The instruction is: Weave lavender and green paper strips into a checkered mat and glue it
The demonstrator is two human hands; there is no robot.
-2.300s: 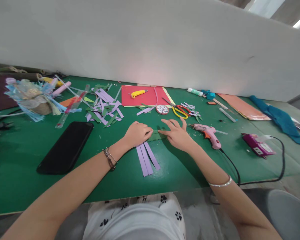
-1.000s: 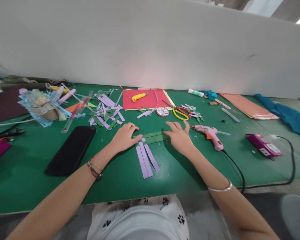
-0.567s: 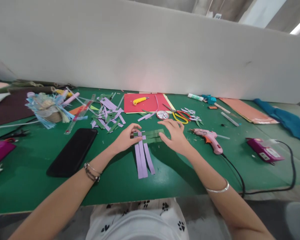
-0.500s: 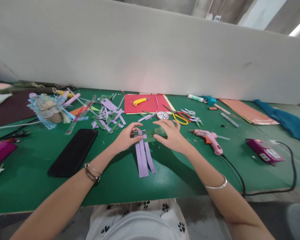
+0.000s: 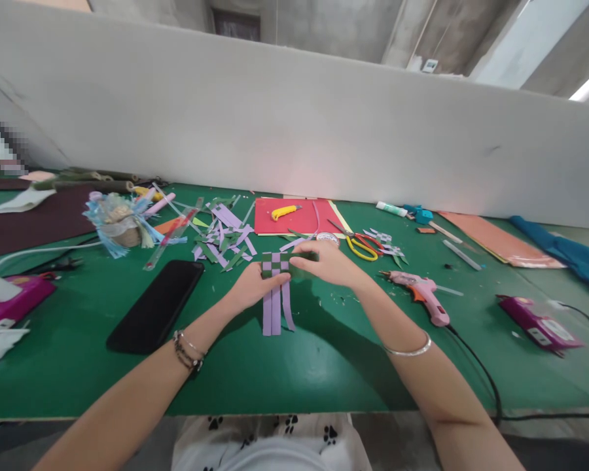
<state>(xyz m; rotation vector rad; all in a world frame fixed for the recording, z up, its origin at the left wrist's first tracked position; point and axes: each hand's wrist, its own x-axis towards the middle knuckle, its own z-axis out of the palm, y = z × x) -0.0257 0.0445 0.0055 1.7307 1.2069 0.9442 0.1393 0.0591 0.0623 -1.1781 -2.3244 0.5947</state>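
A small woven paper piece point(image 5: 275, 262) of purple and green strips is held up between my hands, its checkered part at the top. Three purple strips point(image 5: 273, 311) hang down from it toward me. My left hand point(image 5: 252, 286) grips the left side, thumb lying across the front of the weave. On the other side, my right hand point(image 5: 326, 263) pinches the green strips at the right edge, its fingers partly hiding them. Behind my right hand sits a round tin of small white bits point(image 5: 328, 238), partly covered.
Loose purple and green strips point(image 5: 223, 235) lie behind my left hand, with a black phone point(image 5: 156, 306) nearer me. A yellow cutter point(image 5: 285, 212) rests on red paper point(image 5: 269, 226). Scissors point(image 5: 361, 252) and a corded pink glue gun point(image 5: 422, 294) are at the right.
My right hand has moved from a spread grasp to a pinch on the green strips. The woven piece is tilted up so its checkered face shows. The camera view has shifted slightly.
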